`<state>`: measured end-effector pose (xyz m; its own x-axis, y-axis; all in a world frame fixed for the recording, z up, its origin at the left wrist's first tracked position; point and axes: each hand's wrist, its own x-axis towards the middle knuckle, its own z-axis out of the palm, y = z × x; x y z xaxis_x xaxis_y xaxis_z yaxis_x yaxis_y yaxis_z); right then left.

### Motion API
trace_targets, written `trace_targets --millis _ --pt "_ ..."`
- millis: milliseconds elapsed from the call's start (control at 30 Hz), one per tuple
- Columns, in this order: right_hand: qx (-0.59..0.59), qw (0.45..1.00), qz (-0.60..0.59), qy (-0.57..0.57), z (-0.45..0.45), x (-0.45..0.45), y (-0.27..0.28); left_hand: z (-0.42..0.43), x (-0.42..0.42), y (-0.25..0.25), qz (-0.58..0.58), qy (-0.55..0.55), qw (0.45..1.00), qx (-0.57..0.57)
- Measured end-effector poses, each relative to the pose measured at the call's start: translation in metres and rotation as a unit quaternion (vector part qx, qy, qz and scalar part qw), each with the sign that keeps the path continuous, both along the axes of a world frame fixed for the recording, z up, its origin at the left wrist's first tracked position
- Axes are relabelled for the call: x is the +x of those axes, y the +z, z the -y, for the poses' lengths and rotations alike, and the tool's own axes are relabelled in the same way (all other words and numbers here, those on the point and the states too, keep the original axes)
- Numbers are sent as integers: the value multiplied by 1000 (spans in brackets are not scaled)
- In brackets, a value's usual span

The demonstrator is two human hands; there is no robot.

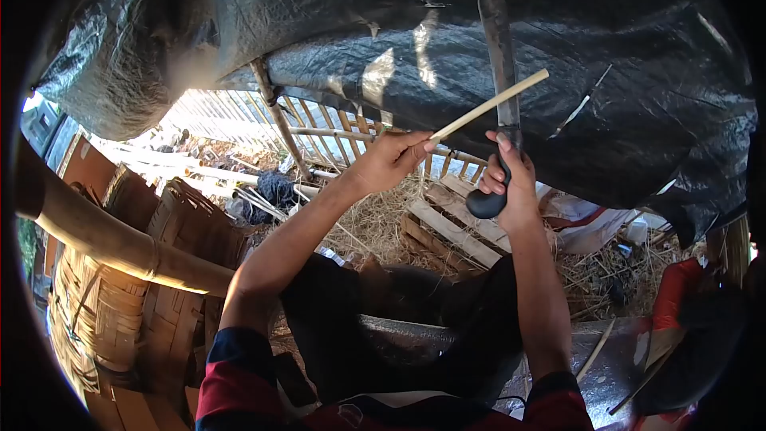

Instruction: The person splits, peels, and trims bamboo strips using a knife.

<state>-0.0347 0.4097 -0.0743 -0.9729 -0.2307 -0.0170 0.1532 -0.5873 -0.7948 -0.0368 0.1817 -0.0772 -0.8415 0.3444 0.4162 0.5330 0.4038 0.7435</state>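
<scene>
My left hand (391, 161) is closed on the near end of a pale bamboo stick (488, 106), which slants up to the right. My right hand (513, 183) grips the black handle of a machete (498, 44), its long dark blade pointing up. In the view, the stick crosses the lower part of the blade; whether the two touch I cannot tell. Both hands are raised in front of me, above my dark-clad knees.
Black plastic sheeting (319, 24) hangs overhead and ahead. A thick bamboo pole (136, 243) runs beside my left arm, near woven bamboo baskets (104, 295). Wooden slats (455, 227) lie on straw-littered ground, with a bamboo fence (319, 124) beyond. Something red (677, 291) is at right.
</scene>
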Motion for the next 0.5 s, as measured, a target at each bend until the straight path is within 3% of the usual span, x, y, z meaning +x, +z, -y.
trace_targets --millis 33,100,167,333,500 --pt "-82 997 0 8 7 0 -1 -6 0 1 41 -34 998 -28" --pt "-21 996 1 -90 22 0 0 -14 0 -3 82 -69 993 -57" --pt "-45 995 -5 -90 21 -3 2 -17 -4 -9 135 -139 980 40" --pt "-146 983 24 -106 7 -23 -12 -34 11 16 340 -65 938 -5" --pt "-191 976 0 -100 -12 -30 -23 -20 9 2 370 -122 921 -14"
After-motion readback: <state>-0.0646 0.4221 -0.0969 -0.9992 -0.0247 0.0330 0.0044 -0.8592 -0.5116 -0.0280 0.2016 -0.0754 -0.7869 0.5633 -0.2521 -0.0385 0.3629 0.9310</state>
